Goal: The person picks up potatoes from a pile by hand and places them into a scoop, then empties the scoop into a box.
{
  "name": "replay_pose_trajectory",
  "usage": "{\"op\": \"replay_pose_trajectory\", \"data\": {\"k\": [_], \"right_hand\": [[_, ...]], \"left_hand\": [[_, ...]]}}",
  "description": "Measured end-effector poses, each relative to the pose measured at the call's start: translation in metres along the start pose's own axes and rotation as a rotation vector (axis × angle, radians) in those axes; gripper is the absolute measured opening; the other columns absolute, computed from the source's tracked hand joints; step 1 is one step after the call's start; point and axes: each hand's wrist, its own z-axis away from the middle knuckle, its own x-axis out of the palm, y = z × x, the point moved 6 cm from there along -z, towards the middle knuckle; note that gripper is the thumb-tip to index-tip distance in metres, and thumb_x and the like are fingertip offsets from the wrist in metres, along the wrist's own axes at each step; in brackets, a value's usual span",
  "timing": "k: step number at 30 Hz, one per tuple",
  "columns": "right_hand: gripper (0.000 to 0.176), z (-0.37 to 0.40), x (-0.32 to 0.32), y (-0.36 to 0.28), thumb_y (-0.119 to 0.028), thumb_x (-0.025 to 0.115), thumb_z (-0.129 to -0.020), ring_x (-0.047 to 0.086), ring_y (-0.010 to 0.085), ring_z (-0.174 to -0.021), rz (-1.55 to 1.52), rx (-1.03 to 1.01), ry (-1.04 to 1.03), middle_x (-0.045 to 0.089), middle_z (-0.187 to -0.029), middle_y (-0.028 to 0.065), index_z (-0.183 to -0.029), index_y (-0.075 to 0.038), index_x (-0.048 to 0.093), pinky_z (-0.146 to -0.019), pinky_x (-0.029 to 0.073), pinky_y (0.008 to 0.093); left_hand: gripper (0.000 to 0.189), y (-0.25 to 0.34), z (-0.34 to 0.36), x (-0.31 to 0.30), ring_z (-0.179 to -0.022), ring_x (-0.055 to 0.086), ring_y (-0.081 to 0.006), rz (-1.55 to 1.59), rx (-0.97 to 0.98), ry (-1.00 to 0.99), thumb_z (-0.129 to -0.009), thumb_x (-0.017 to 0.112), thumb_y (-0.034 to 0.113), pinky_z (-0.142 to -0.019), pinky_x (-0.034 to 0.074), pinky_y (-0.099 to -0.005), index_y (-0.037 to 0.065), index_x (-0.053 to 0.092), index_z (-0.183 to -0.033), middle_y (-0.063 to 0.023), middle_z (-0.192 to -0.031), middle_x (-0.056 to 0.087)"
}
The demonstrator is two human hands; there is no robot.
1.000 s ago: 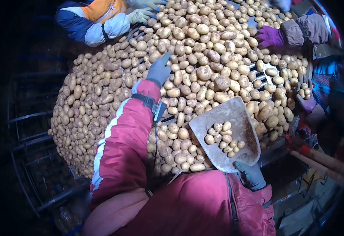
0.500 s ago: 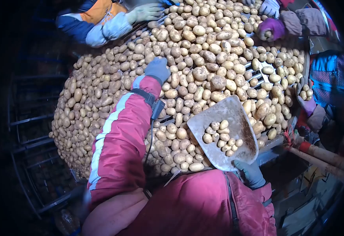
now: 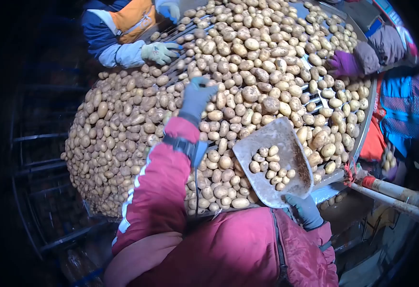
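1. the fingers of my left hand are parted and loosely curved, with no potato that i can see clasped in them; whether the tips touch the heap, i cannot tell.
2. close by on the right of that hand is a longish potato, its long axis running roughly away from me, so it lies beside my fingers rather than out past them. my left hand is much nearer to it than my right.
3. around and beyond those fingertips spreads the heap of potatoes, their long axes pointing every which way.
4. my right hand grasps the scoop at its near end, thumb over the edge; the fingers below are mostly hidden from me.
5. the scoop's long axis runs from that grip forward and a little left, its broad mouth facing away from me, to the right of my left hand and nearer my body. small potatoes sit bunched inside it, well back from the mouth.
6. farther out, another person's pale glove is beyond and left of my left hand; a purple glove is well off to the right.
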Motion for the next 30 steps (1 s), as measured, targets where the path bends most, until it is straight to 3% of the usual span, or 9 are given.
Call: {"op": "replay_pose_trajectory", "data": {"k": [5, 8, 10, 13, 18, 21, 23, 26, 30], "right_hand": [[0.025, -0.008, 0.004, 0.001, -0.009, 0.073, -0.090, 0.066, 0.0129, -0.075, -0.088, -0.030, -0.006, 0.070, -0.095, 0.0055, -0.112, 0.000, 0.067, -0.062, 0.052, 0.0273], [0.023, 0.000, 0.014, -0.006, -0.008, 0.072, -0.089, 0.066, 0.0169, -0.065, -0.116, 0.021, 0.008, 0.070, -0.089, 0.0091, -0.109, 0.001, 0.066, -0.054, 0.053, 0.0295], [0.022, -0.005, 0.014, -0.002, -0.008, 0.071, -0.089, 0.065, 0.0180, -0.060, -0.118, -0.025, 0.011, 0.069, -0.086, 0.0097, -0.108, 0.002, 0.066, -0.050, 0.053, 0.0306], [0.019, 0.003, 0.017, 0.004, -0.010, 0.068, -0.092, 0.062, 0.0185, -0.053, -0.160, 0.092, 0.057, 0.067, -0.076, 0.0091, -0.106, 0.003, 0.066, -0.046, 0.051, 0.0310], [0.022, -0.001, 0.019, 0.016, -0.019, 0.064, -0.096, 0.060, 0.0196, -0.050, -0.143, 0.014, 0.098, 0.065, -0.068, 0.0093, -0.100, 0.003, 0.067, -0.044, 0.047, 0.0299], [0.022, -0.001, 0.018, 0.026, -0.019, 0.063, -0.097, 0.060, 0.0205, -0.050, -0.211, 0.011, 0.182, 0.065, -0.068, 0.0103, -0.101, 0.002, 0.067, -0.044, 0.047, 0.0311], [0.023, -0.001, 0.021, 0.028, -0.019, 0.063, -0.097, 0.061, 0.0208, -0.050, -0.199, -0.008, 0.120, 0.065, -0.069, 0.0109, -0.103, 0.003, 0.066, -0.042, 0.048, 0.0317], [0.024, 0.000, 0.019, 0.027, -0.018, 0.065, -0.096, 0.060, 0.0198, -0.050, -0.180, -0.028, 0.170, 0.066, -0.071, 0.0095, -0.107, 0.002, 0.064, -0.041, 0.049, 0.0314], [0.026, -0.001, 0.018, 0.030, -0.016, 0.068, -0.094, 0.061, 0.0181, -0.051, -0.203, -0.046, 0.171, 0.067, -0.078, 0.0081, -0.112, 0.001, 0.060, -0.039, 0.050, 0.0304]], "left_hand": [[0.057, 0.104, 0.111, 0.030, -0.111, 0.064, -0.0191, 0.322, -0.217, -0.554, -0.083, 0.087, 0.026, -0.096, 0.054, -0.0360, 0.007, 0.064, -0.131, -0.0094, -0.126, 0.066], [0.060, 0.046, 0.091, -0.021, -0.126, 0.058, -0.0330, 0.136, -0.085, -0.205, -0.086, 0.082, 0.039, -0.109, 0.046, -0.0428, 0.006, 0.064, -0.133, -0.0197, -0.137, 0.060], [0.057, -0.006, 0.061, -0.060, -0.128, 0.055, -0.0363, -0.532, -0.052, -0.015, -0.091, 0.073, 0.044, -0.112, 0.043, -0.0439, 0.006, 0.065, -0.132, -0.0215, -0.136, 0.060], [0.059, -0.078, 0.027, -0.073, -0.131, 0.052, -0.0383, -0.694, -0.176, -0.067, -0.092, 0.068, 0.051, -0.112, 0.042, -0.0462, 0.010, 0.065, -0.135, -0.0220, -0.140, 0.057], [0.069, 0.007, 0.067, 0.016, -0.132, 0.048, -0.0421, -0.544, 0.102, 0.103, -0.086, 0.070, 0.058, -0.112, 0.040, -0.0538, 0.021, 0.059, -0.143, -0.0146, -0.153, 0.040], [0.065, 0.074, 0.107, 0.045, -0.132, 0.050, -0.0454, -0.504, 0.033, -0.329, -0.089, 0.070, 0.048, -0.114, 0.039, -0.0536, 0.021, 0.055, -0.147, -0.0150, -0.159, 0.038], [0.059, 0.059, 0.137, 0.079, -0.131, 0.054, -0.0434, -0.769, 0.366, -0.315, -0.091, 0.069, 0.042, -0.113, 0.042, -0.0499, 0.021, 0.058, -0.145, -0.0174, -0.157, 0.044], [0.056, 0.021, 0.165, 0.076, -0.128, 0.058, -0.0399, -0.082, 0.273, -0.421, -0.090, 0.071, 0.036, -0.112, 0.045, -0.0456, 0.015, 0.061, -0.141, -0.0195, -0.151, 0.051], [0.043, -0.030, 0.144, -0.018, -0.119, 0.062, -0.0357, -0.437, 0.243, -0.208, -0.090, 0.072, 0.031, -0.106, 0.049, -0.0448, 0.004, 0.068, -0.124, -0.0183, -0.133, 0.064]]}}
